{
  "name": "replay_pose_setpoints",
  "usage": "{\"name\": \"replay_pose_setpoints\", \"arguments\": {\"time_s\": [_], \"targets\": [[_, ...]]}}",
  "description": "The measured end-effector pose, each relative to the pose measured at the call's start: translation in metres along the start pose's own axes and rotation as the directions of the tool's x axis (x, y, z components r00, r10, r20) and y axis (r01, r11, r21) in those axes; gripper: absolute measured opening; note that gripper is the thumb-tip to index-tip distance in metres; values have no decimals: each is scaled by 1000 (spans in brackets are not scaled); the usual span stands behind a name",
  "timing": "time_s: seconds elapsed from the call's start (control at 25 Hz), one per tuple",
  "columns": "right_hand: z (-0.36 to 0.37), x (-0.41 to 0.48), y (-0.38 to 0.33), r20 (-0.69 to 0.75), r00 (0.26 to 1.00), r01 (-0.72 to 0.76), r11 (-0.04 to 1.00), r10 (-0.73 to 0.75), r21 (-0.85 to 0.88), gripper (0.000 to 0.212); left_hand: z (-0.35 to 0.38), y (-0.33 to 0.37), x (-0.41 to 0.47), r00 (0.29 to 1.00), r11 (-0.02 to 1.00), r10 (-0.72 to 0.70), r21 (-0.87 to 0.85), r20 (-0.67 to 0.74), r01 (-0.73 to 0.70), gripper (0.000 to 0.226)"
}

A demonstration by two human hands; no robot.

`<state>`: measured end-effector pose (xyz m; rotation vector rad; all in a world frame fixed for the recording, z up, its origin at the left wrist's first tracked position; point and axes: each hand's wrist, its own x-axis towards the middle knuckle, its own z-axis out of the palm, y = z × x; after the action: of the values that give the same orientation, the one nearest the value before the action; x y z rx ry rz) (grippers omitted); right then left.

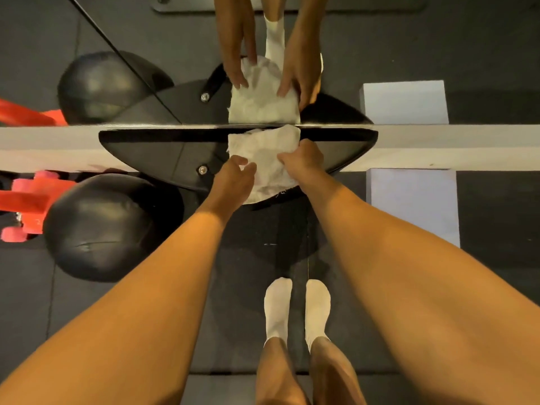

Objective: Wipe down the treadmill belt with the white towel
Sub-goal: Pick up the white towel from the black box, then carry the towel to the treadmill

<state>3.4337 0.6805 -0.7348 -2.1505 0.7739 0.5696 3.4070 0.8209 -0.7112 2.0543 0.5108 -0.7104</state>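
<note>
Well, the person stood and looked down at 2 bare arms that reached forward. The towel was white and crumpled. It lay on the shiny black cover at the front of the treadmill, and its far edge touched the mirror. Its near end hung over the cover's near edge.

The left hand was at the towel's left side. Its fingers were curled and pinched the cloth there. The right hand was at the towel's right side. Its fingers were bent round a fold of the cloth and gripped it. The 2 hands were near each other, with the towel between them.

The mirror showed the same towel and the same 2 hands from the other side.

A small silver bolt sat in the cover, just left of the left hand. A big black ball lay on the floor to the left. Red weights lay beside the ball, farther left. A pale block lay to the right, against the pale strip under the mirror.

2 feet in white socks stood close together on a dark surface below the hands. I could not tell where the belt ended and the floor began.
</note>
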Motion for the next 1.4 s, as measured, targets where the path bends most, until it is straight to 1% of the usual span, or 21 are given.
{"name": "replay_pose_setpoints", "arguments": {"time_s": [0.12, 0.24, 0.32, 0.4, 0.48, 0.56, 0.6, 0.68, 0.72, 0.8, 0.84, 0.88, 1.0, 1.04, 1.08, 1.12, 1.16, 1.2, 1.24, 1.28, 1.4], "targets": [[4, 4, 6, -28, 999, 21, 999, -21, 25, 48, 2, 0, 25, 997, 999, -35, -26, -62, 34, 49], [5, 7, 7, -44, 998, 37, 999, -37, 11, 44, 3, -10, 47, 984, 993, -107, 26, -139, 112, 58], [2, 4, 5, -26, 999, 46, 998, -45, 39, 38, 4, -9, 46, 978, 988, -146, 34, -146, 153, 54], [-4, -1, 4, 6, 998, 55, 992, -56, 112, 29, 4, -3, 37, 968, 986, -162, 16, -189, 168, 43], [-19, -14, -2, 39, 998, 48, 982, -56, 180, 18, -1, 9, 24, 963, 992, -127, -51, -239, 118, 36], [-46, -38, -15, 65, 997, 23, 977, -38, 212, 16, -13, 31, -4, 971, 973, -81, -231, -226, 27, 32], [-62, -55, -22, 78, 997, 6, 972, -25, 235, 20, -20, 44, -20, 975, 959, -63, -284, -214, 0, 32], [-98, -92, -41, 99, 995, -17, 945, -16, 327, 30, -34, 75, -55, 980, 952, -20, -304, -200, -43, 30], [-116, -112, -50, 88, 996, -9, 930, -25, 368, 31, -41, 92, -71, 982, 946, 27, -313, -189, -87, 29], [-161, -160, -65, 9, 998, 53, 911, -63, 410, 26, -56, 134, -112, 976, 948, 144, -261, -166, -184, 25], [-184, -183, -71, -57, 995, 100, 900, -84, 424, 26, -61, 154, -130, 971, 954, 180, -212, -160, -211, 27], [-208, -207, -74, -129, 987, 147, 888, -101, 436, 28, -65, 176, -152, 967, 952, 204, -200, -152, -232, 28], [-275, -274, -70, -315, 944, 262, 807, -99, 530, 29, -55, 234, -219, 951, 887, 306, -349, -42, -301, 23], [-294, -295, -66, -362, 929, 292, 764, -83, 576, 27, -47, 250, -240, 954, 877, 301, -395, 9, -273, 28], [-311, -313, -62, -405, 912, 324, 718, -63, 616, 26, -39, 266, -260, 956, 873, 286, -431, 70, -229, 38], [-331, -333, -56, -455, 889, 362, 673, -43, 645, 25, -27, 282, -282, 933, 870, 305, -455, 189, -192, 44], [-351, -353, -47, -497, 868, 395, 631, -18, 667, 25, -14, 297, -305, 880, 860, 343, -486, 328, -154, 46], [-370, -372, -37, -529, 849, 420, 584, 17, 694, 25, 1, 309, -330, 805, 836, 404, -533, 434, -133, 47], [-387, -389, -23, -555, 830, 444, 539, 53, 716, 25, 16, 319, -353, 739, 807, 458, -579, 493, -115, 47], [-403, -407, -6, -579, 811, 470, 495, 86, 731, 24, 32, 327, -378, 688, 796, 486, -599, 539, -93, 45], [-440, -460, 51, -644, 748, 547, 403, 158, 734, 22, 80, 336, -449, 471, 799, 526, -601, 708, 12, 49]]}}
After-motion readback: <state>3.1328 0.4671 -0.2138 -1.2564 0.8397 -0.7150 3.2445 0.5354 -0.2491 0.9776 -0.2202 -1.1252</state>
